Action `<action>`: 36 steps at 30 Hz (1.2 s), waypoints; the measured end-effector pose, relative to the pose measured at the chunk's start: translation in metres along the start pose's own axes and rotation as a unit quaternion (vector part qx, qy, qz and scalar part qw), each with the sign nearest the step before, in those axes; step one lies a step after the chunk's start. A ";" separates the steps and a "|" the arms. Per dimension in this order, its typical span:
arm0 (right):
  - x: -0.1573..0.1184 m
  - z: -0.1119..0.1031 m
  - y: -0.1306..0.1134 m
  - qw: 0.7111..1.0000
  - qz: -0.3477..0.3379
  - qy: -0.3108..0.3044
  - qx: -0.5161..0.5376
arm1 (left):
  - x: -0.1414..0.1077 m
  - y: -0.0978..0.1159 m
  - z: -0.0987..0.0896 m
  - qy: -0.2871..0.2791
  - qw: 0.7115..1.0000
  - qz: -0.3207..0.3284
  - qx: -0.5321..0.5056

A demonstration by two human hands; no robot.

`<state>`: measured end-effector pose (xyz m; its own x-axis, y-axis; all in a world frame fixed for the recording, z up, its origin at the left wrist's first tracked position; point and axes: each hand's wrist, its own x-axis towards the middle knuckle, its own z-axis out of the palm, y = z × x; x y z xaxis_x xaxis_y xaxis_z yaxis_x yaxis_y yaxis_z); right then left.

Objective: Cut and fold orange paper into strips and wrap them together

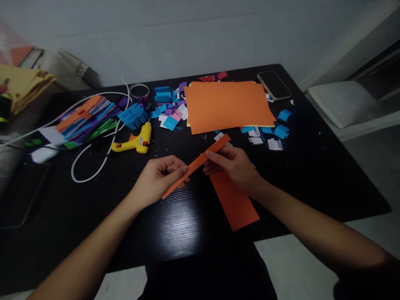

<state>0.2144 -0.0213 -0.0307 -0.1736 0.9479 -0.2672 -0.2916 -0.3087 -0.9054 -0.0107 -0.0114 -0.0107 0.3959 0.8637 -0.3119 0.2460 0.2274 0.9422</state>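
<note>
Both of my hands pinch one narrow orange paper strip [197, 163] above the front part of the black table. It slants from lower left to upper right. Near the lower end my left hand [164, 177] grips it with the thumb on top and the fingers beneath. Toward the upper end, my right hand [233, 166] holds it the same way. Beneath the right hand and forearm lies a wider orange paper piece [236, 204], partly covered. Farther back rests a stack of orange sheets [229, 106] with a yellow edge showing under it.
A yellow glue gun [137, 141] lies left of centre, beside a looped white cable [89, 180]. Bundles of coloured paper strips [90, 118] sit at the left. Small paper pieces [171, 122] scatter around the stack. A phone [275, 85] lies at the back right, on the black table [328, 183].
</note>
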 end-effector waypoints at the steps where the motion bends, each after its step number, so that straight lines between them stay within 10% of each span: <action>1: -0.001 0.002 0.001 1.000 0.006 -0.009 0.004 | 0.000 0.000 0.001 0.000 1.000 0.002 -0.002; 13: -0.011 0.013 0.009 0.995 0.052 -0.084 0.002 | -0.001 -0.003 0.008 -0.013 0.999 0.018 -0.029; 36: 0.001 -0.004 -0.005 0.999 -0.029 0.022 -0.016 | 0.004 0.006 -0.008 0.051 0.997 0.057 0.009</action>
<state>0.2196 -0.0180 -0.0275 -0.1150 0.9668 -0.2282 -0.2690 -0.2515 -0.9297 -0.0146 -0.0027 -0.0056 0.3300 0.9253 -0.1869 0.2213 0.1167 0.9682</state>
